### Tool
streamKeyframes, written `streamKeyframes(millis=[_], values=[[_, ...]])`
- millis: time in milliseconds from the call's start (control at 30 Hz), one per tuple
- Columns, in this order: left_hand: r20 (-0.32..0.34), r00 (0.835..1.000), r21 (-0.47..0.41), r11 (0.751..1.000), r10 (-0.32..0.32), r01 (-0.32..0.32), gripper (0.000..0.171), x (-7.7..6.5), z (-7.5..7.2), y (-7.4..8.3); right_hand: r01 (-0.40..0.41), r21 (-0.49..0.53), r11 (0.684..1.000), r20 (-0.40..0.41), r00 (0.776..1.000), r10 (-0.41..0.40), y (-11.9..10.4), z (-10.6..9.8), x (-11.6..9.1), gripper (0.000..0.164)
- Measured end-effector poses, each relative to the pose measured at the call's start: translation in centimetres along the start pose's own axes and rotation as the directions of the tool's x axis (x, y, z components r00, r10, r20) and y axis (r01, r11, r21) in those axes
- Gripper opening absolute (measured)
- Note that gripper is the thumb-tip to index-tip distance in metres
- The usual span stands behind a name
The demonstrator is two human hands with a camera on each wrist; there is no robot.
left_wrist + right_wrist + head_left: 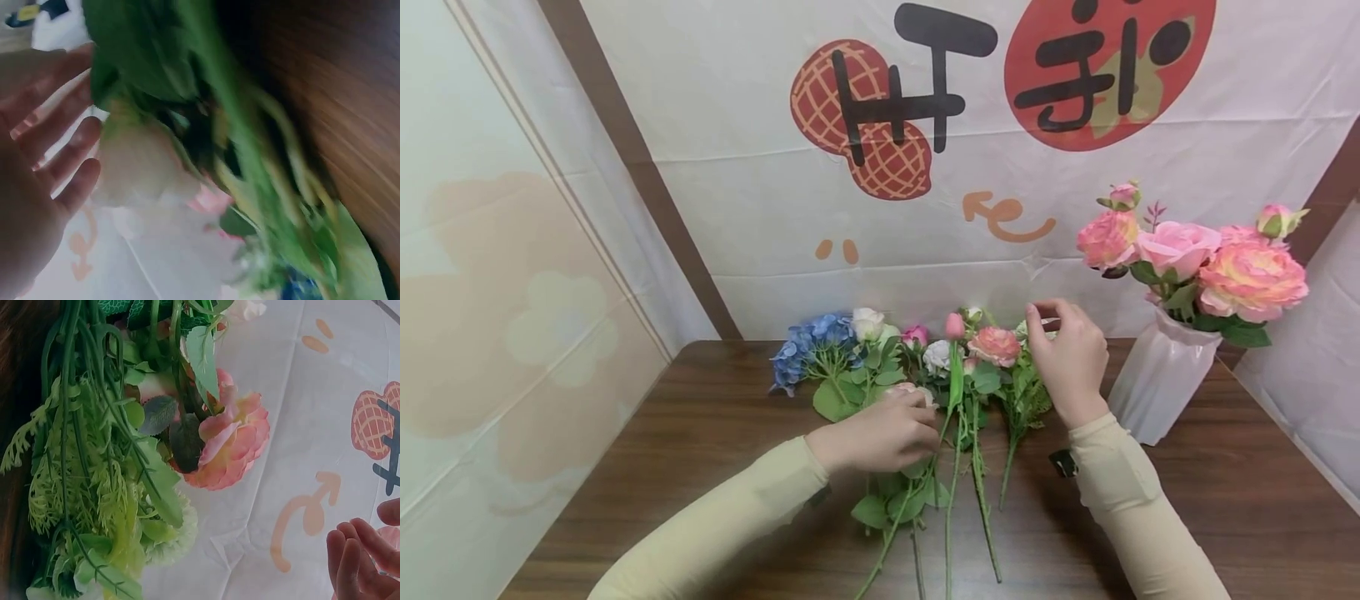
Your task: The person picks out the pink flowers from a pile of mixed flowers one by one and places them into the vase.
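Note:
Artificial flowers lie side by side on the table, their stems toward me. My left hand (880, 429) is over the stems, beside a pale rose (147, 165); its fingers (78, 150) are loosely extended, and I cannot tell whether they touch the bloom. At the row's right end my right hand (1070, 354) is raised with bent fingers, holding nothing visible. Near it are a peach-pink flower (995, 346) and feathery greenery (94, 469). A pink tulip (955, 326) lies mid-row. Blue hydrangea (812, 350) and a white rose (868, 324) are at the left.
At the right of the wooden table (700, 433) stands a white vase (1165, 375) filled with pink flowers (1251, 279). A printed white cloth (737, 208) hangs right behind the table's back edge.

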State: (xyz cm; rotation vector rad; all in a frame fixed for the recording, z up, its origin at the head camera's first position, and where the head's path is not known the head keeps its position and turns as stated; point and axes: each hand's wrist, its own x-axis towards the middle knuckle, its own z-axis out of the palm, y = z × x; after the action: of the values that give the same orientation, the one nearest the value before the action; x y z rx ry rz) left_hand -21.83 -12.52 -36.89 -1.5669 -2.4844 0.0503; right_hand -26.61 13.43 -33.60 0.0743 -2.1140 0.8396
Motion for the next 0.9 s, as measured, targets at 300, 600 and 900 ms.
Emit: streamKeyframes(millis=[300, 600, 900], values=[[-0.038, 0.997, -0.003, 0.998, -0.062, 0.062, 0.010, -2.2, -0.2, -3.8, 0.001, -0.009, 1.000, 0.002, 1.000, -0.001, 0.3, -0.2, 0.3, 0.027], [-0.060, 0.978, 0.056, 0.977, -0.202, 0.205, 0.009, -3.9, -0.6, -6.1, -0.004, -0.004, 1.000, 0.000, 1.000, 0.004, 0.7, -0.3, 0.6, 0.027], [0.022, 0.954, -0.034, 0.954, -0.299, 0.299, 0.009, -2.3, 1.0, -6.9, -0.019, -0.003, 1.000, 0.041, 0.999, 0.019, 0.5, 0.1, 0.2, 0.026]])
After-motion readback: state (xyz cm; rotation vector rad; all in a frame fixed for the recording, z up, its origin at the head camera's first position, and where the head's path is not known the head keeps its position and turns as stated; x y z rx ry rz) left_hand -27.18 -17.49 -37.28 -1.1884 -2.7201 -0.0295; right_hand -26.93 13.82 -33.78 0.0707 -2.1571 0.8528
